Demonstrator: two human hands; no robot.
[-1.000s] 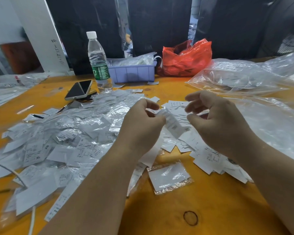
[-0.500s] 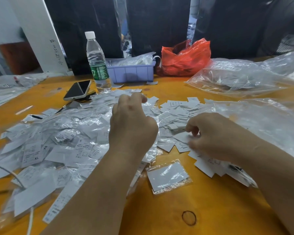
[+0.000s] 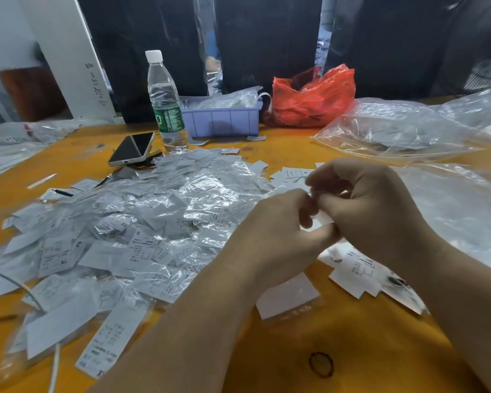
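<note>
- On my feed, the left hand [image 3: 281,225] and right hand [image 3: 374,211] meet over the table [image 3: 295,353], right of its middle, with their fingertips touching.
- Between them sits a small white tag [image 3: 323,218]. I can see only a sliver of it, as the fingers hide the rest.
- The left hand's grip is narrow, with thumb and fingers curled in and pinching the tag's left edge.
- The right hand is curled too, its fingers folded over the tag from above. I cannot make out its thumb.
- Both hands hold the one tag, just above the loose tags [image 3: 355,269] that lie under the right wrist.
- Left of the hands spreads a wide pile [image 3: 153,222] of tags in clear sleeves. I can read XS, S and XL on a few.
- Just below the hands, a single bagged tag [image 3: 288,296] lies flat on the bare wood.
- At the pile's far edge a phone [image 3: 132,148] lies screen up, with a bottle [image 3: 165,103] upright just beside it.
- Behind the bottle stands a purple bin [image 3: 224,121], and a red bag [image 3: 312,97] touches its right end.
- Crumpled clear bags [image 3: 394,129] cover the table's right side.
- A white cable [image 3: 54,367] runs off the near-left edge, blurred on my screen.
- A dark ring [image 3: 321,364] marks the wood near me.
</note>
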